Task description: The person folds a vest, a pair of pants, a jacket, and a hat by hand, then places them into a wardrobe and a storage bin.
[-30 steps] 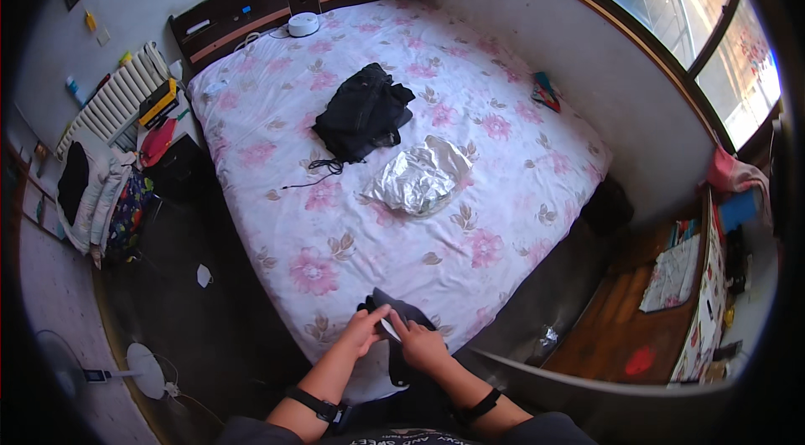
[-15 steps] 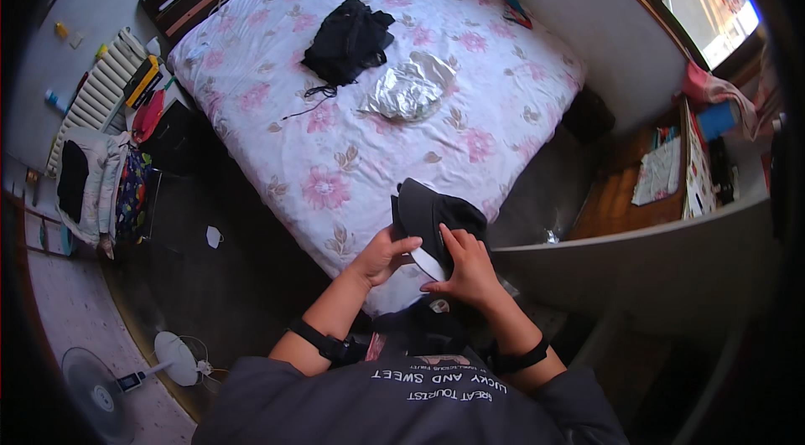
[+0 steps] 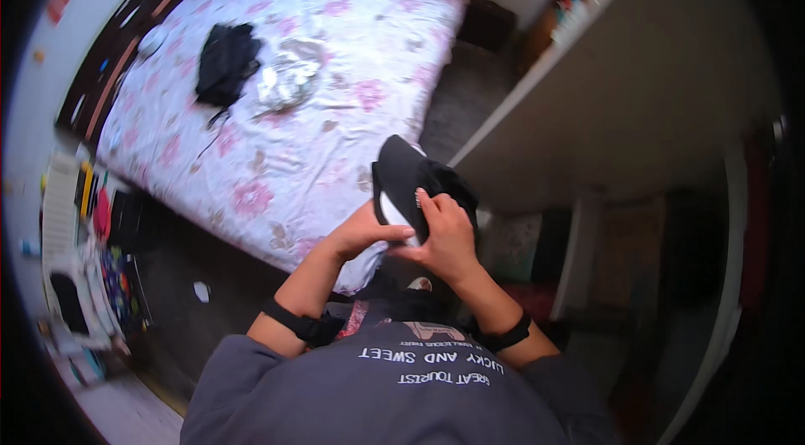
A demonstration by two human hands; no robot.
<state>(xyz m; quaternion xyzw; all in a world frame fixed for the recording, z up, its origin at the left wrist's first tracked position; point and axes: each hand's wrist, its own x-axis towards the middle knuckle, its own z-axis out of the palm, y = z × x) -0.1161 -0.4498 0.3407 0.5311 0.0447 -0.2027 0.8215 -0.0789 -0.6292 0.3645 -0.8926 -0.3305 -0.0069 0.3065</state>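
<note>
A folded black garment [image 3: 408,174] with a white patch is held up in front of my chest, over the foot corner of the bed. My left hand [image 3: 362,231] grips its lower left edge from below. My right hand [image 3: 447,233] presses on its front, fingers over the white patch. Both wrists wear black bands.
A bed [image 3: 277,168] with a pink-flowered white cover fills the upper left. On it lie a black garment [image 3: 225,64] and a crumpled silver-white cloth [image 3: 289,80]. A white cupboard top [image 3: 637,101] stands at the right. Clutter and a white radiator [image 3: 60,210] line the left wall.
I have turned from the bed toward the right. The black garment has been lifted off the bed's foot edge and now sits higher in both hands, close to my chest.
</note>
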